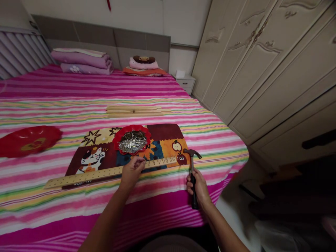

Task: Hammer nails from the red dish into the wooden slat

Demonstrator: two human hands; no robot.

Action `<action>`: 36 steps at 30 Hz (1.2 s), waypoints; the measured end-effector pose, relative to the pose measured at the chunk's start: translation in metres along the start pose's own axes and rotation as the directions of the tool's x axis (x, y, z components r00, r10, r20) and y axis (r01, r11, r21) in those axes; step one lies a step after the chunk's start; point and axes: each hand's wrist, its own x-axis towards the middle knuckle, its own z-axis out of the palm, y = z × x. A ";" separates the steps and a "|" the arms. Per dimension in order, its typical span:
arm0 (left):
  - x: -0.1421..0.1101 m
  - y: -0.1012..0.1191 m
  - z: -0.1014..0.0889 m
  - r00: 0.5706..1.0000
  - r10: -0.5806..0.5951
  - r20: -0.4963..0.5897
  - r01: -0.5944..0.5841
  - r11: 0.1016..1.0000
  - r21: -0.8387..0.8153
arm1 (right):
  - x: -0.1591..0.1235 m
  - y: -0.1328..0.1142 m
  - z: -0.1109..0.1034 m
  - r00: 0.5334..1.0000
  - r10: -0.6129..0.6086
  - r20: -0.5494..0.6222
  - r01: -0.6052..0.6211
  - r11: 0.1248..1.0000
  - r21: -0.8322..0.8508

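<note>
My right hand (198,185) is wrapped around the black handle of a claw hammer (193,164), its metal head up near the right end of a wooden strip (105,173). Dotted with holes, the long pale strip lies across a patterned mat (165,133). Several nails (162,161) stand up from its right part. My left hand (133,169) is over the strip's middle, beside the leftmost standing nails, with thumb and fingers pinched together; whatever lies between the tips is too small to make out. Just beyond it, a red scalloped bowl (115,143) holds a heap of loose nails (133,141).
More wooden strips (133,111) lie on the striped bedspread (78,210) behind the mat. A red plate (49,136) is at the left. Folded bedding (84,61) rests by the headboard (94,38). Wardrobe doors (244,66) line the right side, past the bed's edge.
</note>
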 end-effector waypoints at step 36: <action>0.002 0.009 -0.003 0.991 0.115 0.064 -0.126 0.968 0.217 | -0.056 -0.046 0.053 0.900 -0.294 0.320 0.432 0.689 -0.582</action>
